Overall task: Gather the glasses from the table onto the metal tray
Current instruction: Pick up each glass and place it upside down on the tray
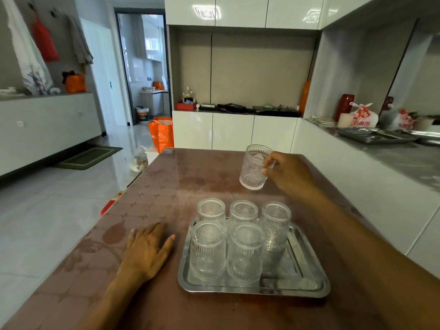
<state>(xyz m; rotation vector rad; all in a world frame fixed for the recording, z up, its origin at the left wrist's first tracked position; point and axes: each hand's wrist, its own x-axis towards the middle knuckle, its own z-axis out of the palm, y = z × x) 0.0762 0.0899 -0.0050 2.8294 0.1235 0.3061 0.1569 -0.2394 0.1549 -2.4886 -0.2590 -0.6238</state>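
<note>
A square metal tray [307, 263] lies on the brown table [166, 191], near its front right. Several ribbed clear glasses [245, 252] stand upside down on the tray in two rows, filling its left and back parts. My right hand [289, 173] holds one more ribbed glass [253, 167] in the air beyond the tray, tilted, fingers around its right side. My left hand [148, 248] rests flat on the table just left of the tray, fingers spread, holding nothing.
A grey counter [385, 160] runs along the right with metal trays [376, 135] and bags on it. White cabinets [233, 132] stand behind the table. An orange bag [162, 134] and other items sit on the floor at the table's far left corner.
</note>
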